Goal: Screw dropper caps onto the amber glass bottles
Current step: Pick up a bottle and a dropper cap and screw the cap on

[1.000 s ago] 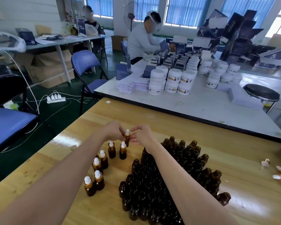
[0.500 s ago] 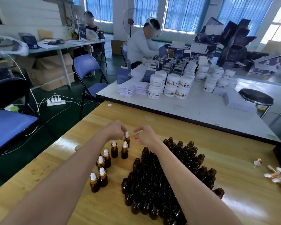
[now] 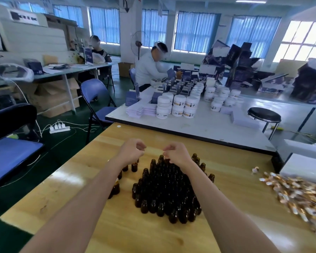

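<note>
A dense cluster of uncapped amber bottles (image 3: 168, 190) stands on the wooden table (image 3: 153, 232). Left of it is a short row of capped bottles (image 3: 134, 167), mostly hidden under my left forearm. My left hand (image 3: 132, 151) hovers above that row with loosely curled fingers and holds nothing. My right hand (image 3: 177, 154) hangs over the cluster's far edge, fingers curled downward near a bottle neck, with nothing visibly in it. A blurred pile of gold-and-white dropper caps (image 3: 295, 194) lies at the right. One stray cap (image 3: 254, 170) sits just before it.
Behind the wooden table, a white table (image 3: 208, 128) carries white jars (image 3: 177, 106), leaflets and dark boxes, with a person seated at its far end. Blue folding chairs (image 3: 97, 99) stand at the left, a black stool (image 3: 264, 115) at the right. A power strip (image 3: 59, 128) lies on the floor.
My left hand has let go of the capped bottle, which now stands on the table. The hands have drifted apart, the right one over the cluster. The view shifted, showing more of the cap pile.
</note>
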